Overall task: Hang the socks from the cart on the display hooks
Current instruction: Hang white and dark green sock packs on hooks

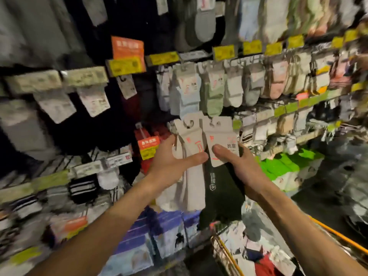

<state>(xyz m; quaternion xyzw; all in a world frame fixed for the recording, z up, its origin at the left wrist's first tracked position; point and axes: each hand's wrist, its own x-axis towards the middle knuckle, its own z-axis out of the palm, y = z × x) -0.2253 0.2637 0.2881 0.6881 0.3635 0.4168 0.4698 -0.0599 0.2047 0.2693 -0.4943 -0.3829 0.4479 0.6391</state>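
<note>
We hold two packs of socks up side by side in front of the sock rack, their cards touching. Our left grip (171, 156) pinches the pale socks (191, 188), thumb across the card's front and fingers behind. Our right grip (237, 164) pinches the dark socks (223, 192) the same way by their white card. Both packs sit just below the row of pastel socks (211, 90) hanging on the rack. The orange-rimmed cart (338, 236) stands near right.
</note>
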